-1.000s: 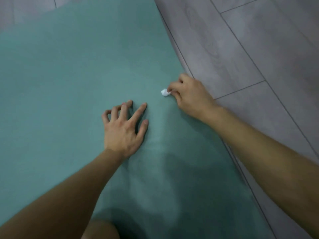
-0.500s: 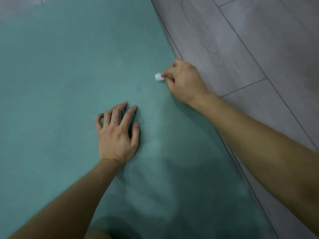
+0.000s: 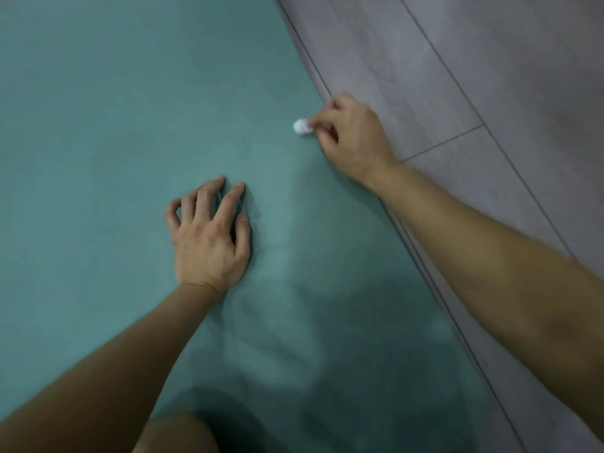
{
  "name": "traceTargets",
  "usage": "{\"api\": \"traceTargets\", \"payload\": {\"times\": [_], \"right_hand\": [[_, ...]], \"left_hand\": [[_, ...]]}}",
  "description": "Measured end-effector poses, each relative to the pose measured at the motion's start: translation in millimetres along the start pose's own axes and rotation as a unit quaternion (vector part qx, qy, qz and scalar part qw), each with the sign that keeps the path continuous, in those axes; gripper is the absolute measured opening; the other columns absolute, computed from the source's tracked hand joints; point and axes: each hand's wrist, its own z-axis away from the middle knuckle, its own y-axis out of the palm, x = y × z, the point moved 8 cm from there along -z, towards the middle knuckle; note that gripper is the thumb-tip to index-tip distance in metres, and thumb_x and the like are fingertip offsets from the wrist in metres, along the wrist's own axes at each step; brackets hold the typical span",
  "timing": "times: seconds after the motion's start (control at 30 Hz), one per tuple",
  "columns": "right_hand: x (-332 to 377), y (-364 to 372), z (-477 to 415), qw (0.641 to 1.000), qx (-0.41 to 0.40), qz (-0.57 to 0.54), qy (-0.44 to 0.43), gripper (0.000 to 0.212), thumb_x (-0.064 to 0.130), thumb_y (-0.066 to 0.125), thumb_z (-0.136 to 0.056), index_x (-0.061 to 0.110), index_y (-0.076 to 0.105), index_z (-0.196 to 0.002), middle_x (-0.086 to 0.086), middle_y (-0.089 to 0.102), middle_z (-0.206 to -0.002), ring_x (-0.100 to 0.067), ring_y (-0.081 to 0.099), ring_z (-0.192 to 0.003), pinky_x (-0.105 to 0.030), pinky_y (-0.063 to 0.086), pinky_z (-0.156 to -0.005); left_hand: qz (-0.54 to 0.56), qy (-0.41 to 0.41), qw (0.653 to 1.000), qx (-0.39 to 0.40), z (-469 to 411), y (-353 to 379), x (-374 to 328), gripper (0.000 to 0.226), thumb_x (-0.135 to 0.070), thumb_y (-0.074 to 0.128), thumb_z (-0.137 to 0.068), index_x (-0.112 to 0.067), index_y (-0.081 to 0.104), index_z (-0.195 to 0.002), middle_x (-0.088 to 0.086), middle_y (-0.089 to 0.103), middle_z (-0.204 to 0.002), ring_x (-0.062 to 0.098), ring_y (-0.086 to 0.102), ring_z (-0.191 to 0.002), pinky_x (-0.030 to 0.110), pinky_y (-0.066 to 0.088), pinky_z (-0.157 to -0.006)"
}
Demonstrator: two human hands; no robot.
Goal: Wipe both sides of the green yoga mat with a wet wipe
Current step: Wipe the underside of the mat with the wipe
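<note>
The right hand (image 3: 353,138) has slid farther up the green yoga mat (image 3: 114,109) than it was half a second ago, following the mat's right edge away from the person; thumb and fingertips pinch the wet wipe (image 3: 301,126), a small white wad that touches the mat just inside that edge; the heel of the hand hangs past the edge, over the grey floor (image 3: 474,76). The left hand (image 3: 209,240) has stayed planted nearer the mat's middle, fingers loosely spread and bent, tips pressing down; I'd say it steadies the mat while the other rubs. So the stroke is working along the edge strip of whichever face lies upward, and by my reckoning a good deal is left to do.

Most of the wipe is hidden under the fingers; both ends of the mat run out of view; its underside cannot be seen; the pale patches on the mat near the bare knee (image 3: 173,433) may be damp or mere sheen, I cannot tell; everything is slightly blurred.
</note>
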Motion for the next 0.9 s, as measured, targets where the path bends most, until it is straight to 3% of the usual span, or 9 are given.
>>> {"api": "traceTargets", "payload": {"times": [0.13,0.2,0.37,0.47,0.57,0.63,0.7,0.77,0.9], "right_hand": [[56,0,131,0.987,0.103,-0.095,-0.074,0.017,0.009,0.067,-0.092,0.013,0.080,-0.103,-0.005,0.061,-0.091,-0.022,0.058,-0.075,-0.037,0.049,-0.066],[66,-3,151,0.980,0.125,-0.084,-0.128,0.019,0.009,0.065,-0.094,0.012,0.080,-0.105,-0.007,0.061,-0.092,-0.023,0.058,-0.075,-0.035,0.048,-0.068],[2,-6,4,0.999,-0.003,0.019,-0.032,0.021,0.019,0.063,-0.096,0.014,0.081,-0.105,-0.013,0.063,-0.098,-0.032,0.065,-0.078,-0.037,0.050,-0.072],[2,1,-19,0.999,0.004,0.036,0.010,0.023,0.022,0.060,-0.096,0.016,0.081,-0.105,-0.013,0.061,-0.099,-0.034,0.065,-0.080,-0.040,0.052,-0.072],[71,17,59,0.993,0.079,-0.020,-0.085,0.017,0.018,0.062,-0.098,0.012,0.078,-0.102,-0.013,0.058,-0.092,-0.032,0.060,-0.073,-0.038,0.048,-0.065],[122,32,125,0.954,0.191,-0.088,-0.213,0.021,0.019,0.057,-0.102,0.012,0.077,-0.108,-0.011,0.057,-0.092,-0.029,0.056,-0.073,-0.037,0.043,-0.065],[124,36,123,0.929,0.236,-0.063,-0.276,0.031,0.025,0.049,-0.103,0.015,0.077,-0.111,-0.010,0.057,-0.094,-0.028,0.057,-0.073,-0.038,0.046,-0.066],[94,32,59,0.951,0.186,-0.002,-0.246,0.036,0.034,0.047,-0.102,0.019,0.078,-0.112,-0.011,0.059,-0.099,-0.032,0.062,-0.079,-0.041,0.051,-0.069],[29,11,-47,0.994,0.075,0.079,-0.004,0.029,0.022,0.054,-0.098,0.016,0.077,-0.116,-0.017,0.062,-0.113,-0.040,0.065,-0.101,-0.043,0.052,-0.088]], "left_hand": [[0.001,0.004,1.000,-0.008,0,2,2,0.046,-0.038,0.053,-0.103,-0.026,0.058,-0.147,0.005,0.052,-0.151,0.032,0.048,-0.132,0.055,0.030,-0.114],[-0.001,0.005,1.000,-0.010,0,2,2,0.046,-0.038,0.053,-0.103,-0.026,0.057,-0.147,0.005,0.052,-0.150,0.032,0.048,-0.132,0.056,0.030,-0.114],[0.002,-0.005,1.000,-0.002,-1,0,3,0.046,-0.040,0.051,-0.103,-0.027,0.057,-0.147,0.003,0.052,-0.150,0.030,0.048,-0.131,0.054,0.029,-0.116],[0.006,-0.007,1.000,-0.001,-1,-1,2,0.045,-0.040,0.052,-0.103,-0.028,0.058,-0.146,0.002,0.052,-0.149,0.029,0.048,-0.130,0.053,0.029,-0.116],[0.009,-0.006,1.000,-0.006,0,0,3,0.044,-0.039,0.052,-0.103,-0.027,0.058,-0.145,0.001,0.053,-0.149,0.028,0.048,-0.130,0.052,0.029,-0.116],[0.013,-0.004,1.000,-0.013,1,1,3,0.043,-0.036,0.052,-0.103,-0.026,0.059,-0.144,0.001,0.053,-0.149,0.029,0.048,-0.130,0.053,0.030,-0.115],[0.021,-0.005,1.000,-0.017,1,0,3,0.043,-0.034,0.052,-0.102,-0.025,0.059,-0.143,0.000,0.054,-0.149,0.028,0.049,-0.131,0.052,0.030,-0.115],[0.029,-0.010,0.999,-0.019,0,-3,3,0.041,-0.033,0.052,-0.101,-0.022,0.058,-0.141,0.000,0.054,-0.146,0.028,0.049,-0.130,0.051,0.030,-0.115],[0.032,-0.047,0.998,-0.034,1,-11,5,0.035,-0.031,0.057,-0.097,-0.017,0.063,-0.129,0.006,0.058,-0.128,0.032,0.053,-0.118,0.049,0.037,-0.109]]}}
